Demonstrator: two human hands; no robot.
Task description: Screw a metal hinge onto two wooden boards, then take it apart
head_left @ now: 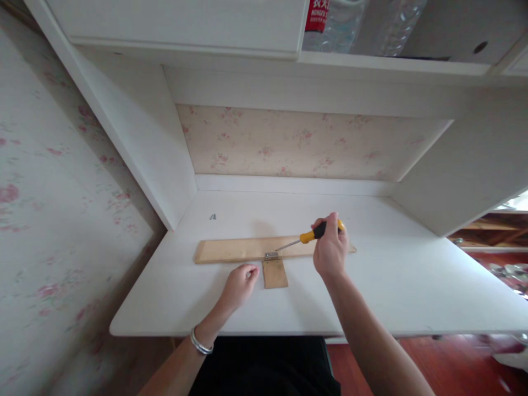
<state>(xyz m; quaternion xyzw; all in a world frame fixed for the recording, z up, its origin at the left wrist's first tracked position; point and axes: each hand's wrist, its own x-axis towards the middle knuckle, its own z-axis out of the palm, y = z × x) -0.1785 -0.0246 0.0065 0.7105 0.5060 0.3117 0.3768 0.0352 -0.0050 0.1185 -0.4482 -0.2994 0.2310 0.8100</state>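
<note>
My right hand (332, 247) grips a screwdriver (319, 231) by its yellow and black handle. Its metal shaft slants down to the left, with the tip near a small metal hinge (271, 256). The hinge lies at the front edge of a long wooden board (231, 250), where a small square wooden piece (275, 274) adjoins it. Just left of that small piece, my left hand (239, 286) is closed, thumb and fingertips together. Whatever it may pinch is too small or hidden to make out.
Several small screws (213, 216) lie on the white desk (165, 297) behind the board's left part. White side panels (136, 121) flank the desk. Overhead, a shelf (391, 65) holds clear plastic bottles (342, 25). Floral wallpaper (49, 220) covers the wall at left.
</note>
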